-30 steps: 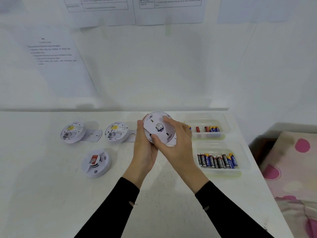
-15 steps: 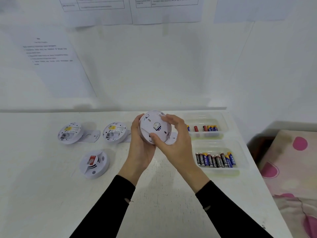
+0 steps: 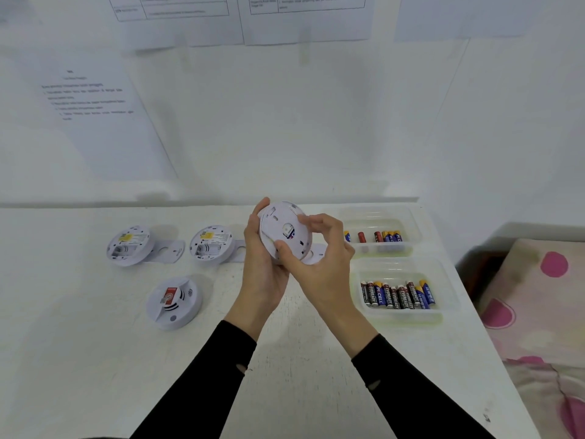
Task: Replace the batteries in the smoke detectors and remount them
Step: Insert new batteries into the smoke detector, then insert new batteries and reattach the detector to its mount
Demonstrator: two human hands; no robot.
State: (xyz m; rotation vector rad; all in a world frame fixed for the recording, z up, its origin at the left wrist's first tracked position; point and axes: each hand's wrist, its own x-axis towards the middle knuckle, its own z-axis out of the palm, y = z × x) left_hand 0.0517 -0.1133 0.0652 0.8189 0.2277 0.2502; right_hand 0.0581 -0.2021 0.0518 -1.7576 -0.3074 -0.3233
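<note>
Smoke detector [image 3: 283, 232], a white disc, is held on edge above the back of a white table [image 3: 95, 359], its flat underside turned to the camera. The left hand [image 3: 262, 270] cups it from the left and behind, fingertips curling over the top rim. The right hand [image 3: 321, 267] grips it from the right, thumb [image 3: 285, 248] on the lower face and fingers [image 3: 311, 220] bent over the upper right rim. Both hands are closed round the disc, which hangs clear of the tabletop. Just behind the right hand lies a flat mounting plate [image 3: 317, 253]. To the left, the back-left detector [image 3: 128, 245] and the middle detector [image 3: 210, 243] lie underside up in a row, and the front detector [image 3: 174, 302] sits face up nearer the camera. To the right stand two clear trays near the table's right edge: the far tray [image 3: 380, 213] holds a few batteries [image 3: 387, 236], and the near tray [image 3: 405, 316] holds a packed row of batteries [image 3: 399, 294]. Open tabletop shows beneath the black sleeves [image 3: 205, 381] and toward the near left. Beyond the right edge lies a pink-spotted cloth [image 3: 538, 296]. Printed sheets [image 3: 95, 99] hang on the wall behind.
</note>
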